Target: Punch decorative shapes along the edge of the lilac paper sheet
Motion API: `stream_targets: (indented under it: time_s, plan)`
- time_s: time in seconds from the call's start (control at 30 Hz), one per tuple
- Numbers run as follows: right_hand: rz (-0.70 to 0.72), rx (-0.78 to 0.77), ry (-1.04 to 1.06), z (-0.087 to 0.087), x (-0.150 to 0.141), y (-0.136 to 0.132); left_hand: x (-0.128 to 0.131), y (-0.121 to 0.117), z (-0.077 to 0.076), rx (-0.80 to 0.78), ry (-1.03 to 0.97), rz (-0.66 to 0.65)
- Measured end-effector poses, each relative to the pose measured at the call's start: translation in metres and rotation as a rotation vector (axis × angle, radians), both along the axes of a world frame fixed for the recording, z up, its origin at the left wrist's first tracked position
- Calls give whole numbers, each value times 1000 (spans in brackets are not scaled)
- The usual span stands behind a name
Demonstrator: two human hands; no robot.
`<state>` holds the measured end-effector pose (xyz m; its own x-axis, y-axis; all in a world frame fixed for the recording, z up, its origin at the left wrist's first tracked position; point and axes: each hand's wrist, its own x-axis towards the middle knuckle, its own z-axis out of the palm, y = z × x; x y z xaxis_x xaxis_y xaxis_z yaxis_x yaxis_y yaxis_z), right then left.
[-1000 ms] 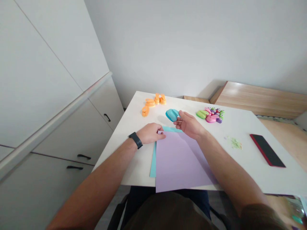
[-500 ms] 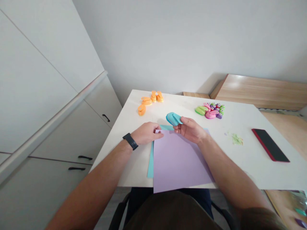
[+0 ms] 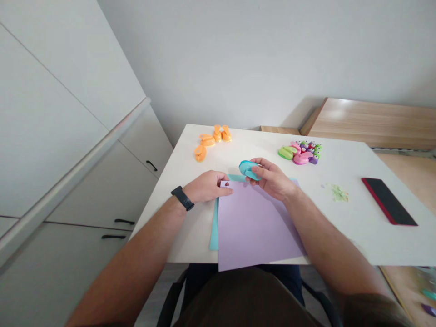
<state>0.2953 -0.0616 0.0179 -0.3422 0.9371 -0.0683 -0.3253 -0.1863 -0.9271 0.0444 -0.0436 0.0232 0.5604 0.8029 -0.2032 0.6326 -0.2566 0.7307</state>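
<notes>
My left hand [image 3: 211,186] pinches the top left corner of a lilac paper sheet [image 3: 259,227], thumb on top and fingers beneath. A small dark punched hole [image 3: 227,184] shows in that corner. Under the lilac sheet lies a light blue sheet [image 3: 214,231], visible along its left and top edges. Just above the sheet's top edge, my right hand [image 3: 270,177] is closed around a turquoise craft punch [image 3: 248,169], with the thumb on its lever. The punch is held clear of the paper.
Several orange craft punches [image 3: 207,140] stand at the table's back left. Green and pink punches [image 3: 303,158] sit with several small colourful punches at the back right. Paper bits [image 3: 339,193] lie right of my arm, beside a black-and-red flat case [image 3: 388,202].
My right hand has turned the turquoise punch over, and its thumb now rests on the lever. The punched hole in the lilac sheet's corner has come into view by my left hand.
</notes>
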Motion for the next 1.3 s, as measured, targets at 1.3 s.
stream_targets:
  time_s: [1.3]
  plan:
    - [48, 60, -67, 18, -1, 0, 4, -2, -3, -38, -138, 65]
